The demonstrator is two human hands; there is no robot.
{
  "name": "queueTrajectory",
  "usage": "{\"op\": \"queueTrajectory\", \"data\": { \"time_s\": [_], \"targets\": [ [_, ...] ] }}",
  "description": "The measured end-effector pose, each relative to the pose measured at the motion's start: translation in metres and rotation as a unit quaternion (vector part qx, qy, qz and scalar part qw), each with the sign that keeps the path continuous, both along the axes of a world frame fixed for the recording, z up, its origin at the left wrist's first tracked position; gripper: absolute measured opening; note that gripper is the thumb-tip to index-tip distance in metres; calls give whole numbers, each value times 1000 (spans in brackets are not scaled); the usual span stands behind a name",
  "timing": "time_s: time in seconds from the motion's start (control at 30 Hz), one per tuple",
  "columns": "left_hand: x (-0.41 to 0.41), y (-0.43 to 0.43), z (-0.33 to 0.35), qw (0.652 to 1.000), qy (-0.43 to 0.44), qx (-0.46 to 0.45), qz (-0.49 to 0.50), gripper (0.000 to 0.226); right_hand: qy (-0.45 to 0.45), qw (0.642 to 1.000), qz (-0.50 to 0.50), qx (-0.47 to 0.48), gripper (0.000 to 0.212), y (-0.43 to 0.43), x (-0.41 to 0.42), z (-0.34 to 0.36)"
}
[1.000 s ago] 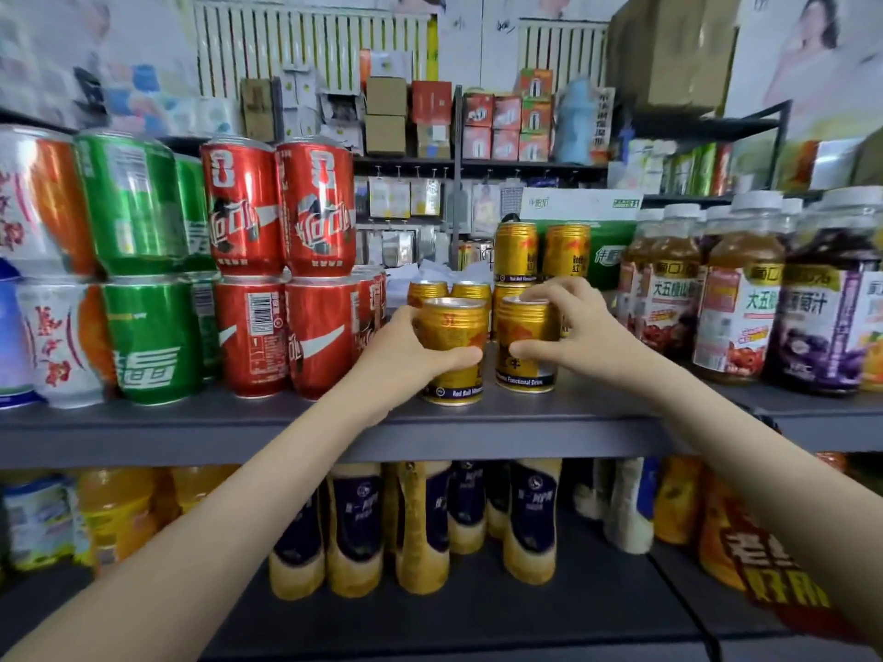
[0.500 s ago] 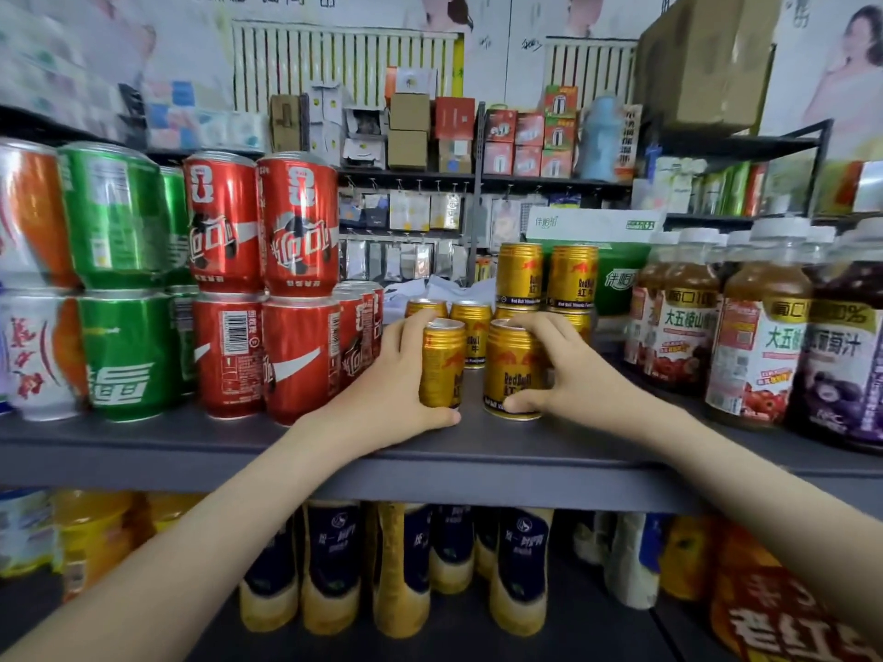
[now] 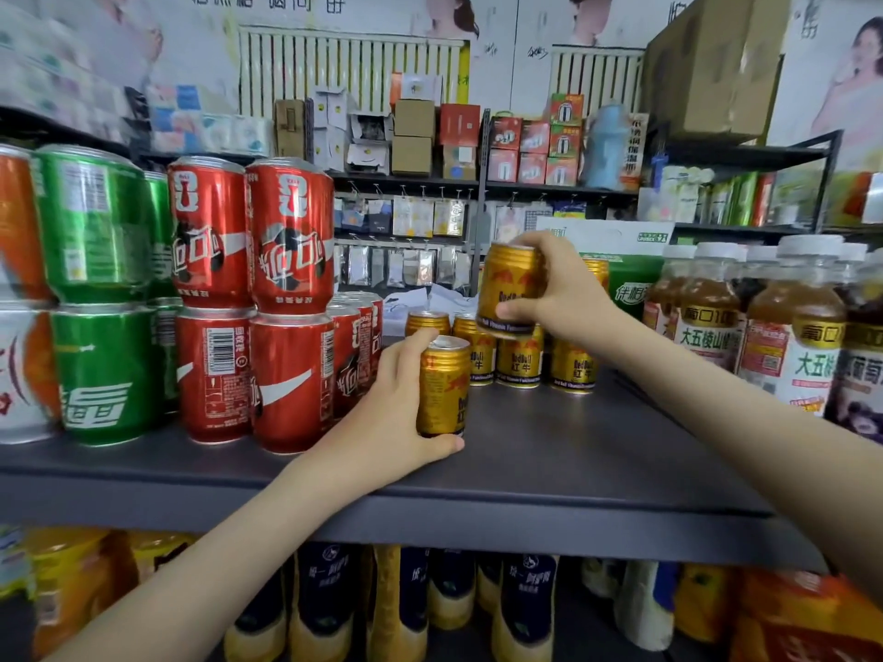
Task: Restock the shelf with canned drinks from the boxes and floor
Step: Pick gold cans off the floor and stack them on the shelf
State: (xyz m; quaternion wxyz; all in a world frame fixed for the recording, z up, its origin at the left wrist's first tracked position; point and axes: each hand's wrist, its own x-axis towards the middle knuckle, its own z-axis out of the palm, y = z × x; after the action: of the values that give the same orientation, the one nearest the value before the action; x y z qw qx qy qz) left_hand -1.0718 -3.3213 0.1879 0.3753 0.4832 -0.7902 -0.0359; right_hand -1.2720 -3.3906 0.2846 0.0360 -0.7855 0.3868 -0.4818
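Note:
My left hand (image 3: 384,413) grips a gold energy-drink can (image 3: 443,387) that stands upright on the grey shelf (image 3: 573,470), near its front. My right hand (image 3: 561,291) holds a second gold can (image 3: 509,291) lifted in the air, just above the row of gold cans (image 3: 518,363) standing further back on the shelf. Another gold can (image 3: 597,274) sits stacked on that row behind my right hand, mostly hidden.
Stacked red cola cans (image 3: 286,308) and green cans (image 3: 95,298) fill the shelf's left side. Brown and purple juice bottles (image 3: 793,327) stand at the right. Yellow-and-navy bottles (image 3: 396,609) line the shelf below. Boxes sit on far racks.
My right hand has lifted its gold can off the shelf up to the second tier. My left hand's can has stayed standing on the shelf.

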Motion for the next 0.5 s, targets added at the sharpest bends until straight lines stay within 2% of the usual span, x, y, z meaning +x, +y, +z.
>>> {"op": "queueTrajectory", "data": {
  "time_s": [0.27, 0.5],
  "targets": [
    [1, 3, 0, 1000, 20, 7, -12, 100, 38, 998, -42, -23, 67, -51, 49, 14],
    [1, 3, 0, 1000, 13, 5, -9, 98, 29, 999, -35, -18, 69, -80, 67, 12]
  ]
}}
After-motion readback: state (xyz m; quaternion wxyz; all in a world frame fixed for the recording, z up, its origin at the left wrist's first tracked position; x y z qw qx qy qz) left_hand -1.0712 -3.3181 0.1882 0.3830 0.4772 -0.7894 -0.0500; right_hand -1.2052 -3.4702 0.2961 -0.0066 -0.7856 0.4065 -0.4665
